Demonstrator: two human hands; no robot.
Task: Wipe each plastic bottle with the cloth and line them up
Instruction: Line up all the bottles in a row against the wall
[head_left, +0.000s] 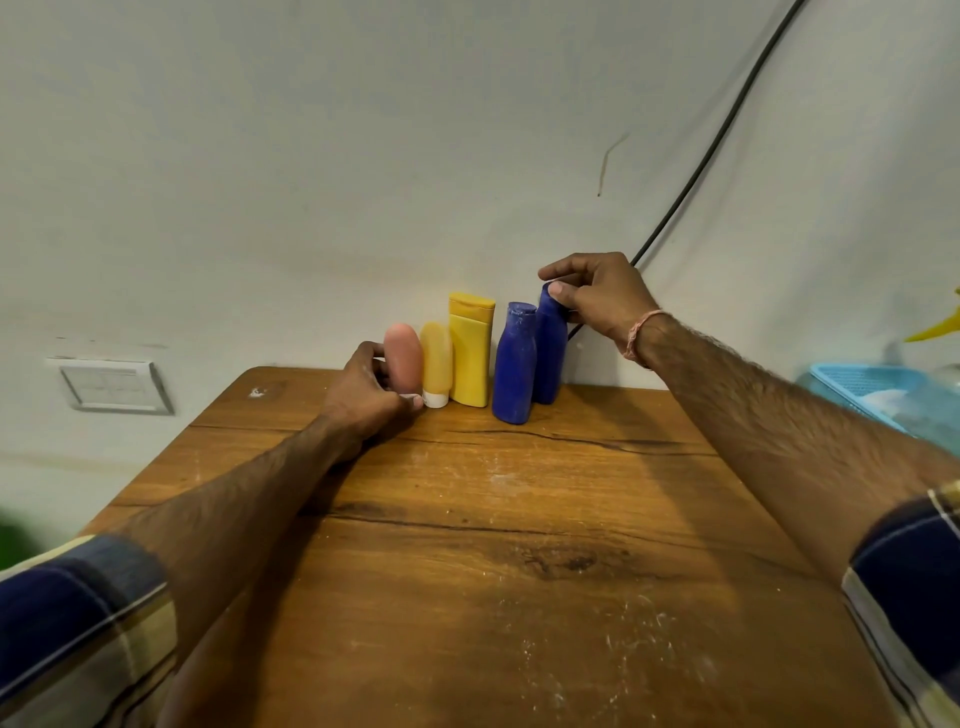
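At the right edge of our view sat a pale blue perforated plastic basket (852, 382) with something white lying in it – too blurred for us to name. The bottles were all opaque, so we could not see what they held.

Five of them stood upright in a row at the far edge of the scuffed brown wooden table (493, 545), close to the white wall. From the left they ran: a rounded pink plastic tube (404, 358), a pale orange plastic tube on a white cap (436, 364), a flat yellow plastic bottle (470, 353), then a dusty dark blue plastic bottle (514, 369) and a second dark blue plastic bottle (550, 353) set just behind and to the right of it. The first three touched or nearly touched; a small gap separated the yellow one from the blue pair.

Our left hand (363, 395) had its fingers curled round the lower part of the pink tube, thumb down near its base. Our right hand (597, 296), a pink thread band (641, 330) at the wrist, pinched the top of the rear blue bottle between thumb and fingers.

A black cable (727, 119) ran down the wall behind that hand, and a white switch plate (111, 384) was fixed to the wall at the left.
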